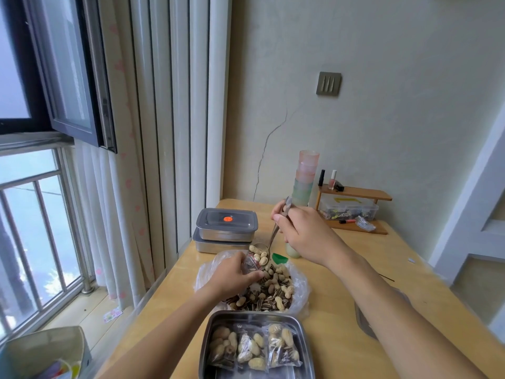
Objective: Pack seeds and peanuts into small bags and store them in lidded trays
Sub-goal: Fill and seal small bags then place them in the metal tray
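3 filled small clear bags lie in the open steel tray nearest me. My left hand pinches a limp, slippery clear plastic pouch by its mouth; my right hand grips a metal spoon heaped with light, roll-prone peanuts at that mouth.

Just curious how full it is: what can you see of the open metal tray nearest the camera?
The open steel tray is rectangular, shiny and lidless, flat on the wooden table, nearer than the big bag of peanuts and seeds. Three filled small bags lie side by side inside. Its near end is cropped.
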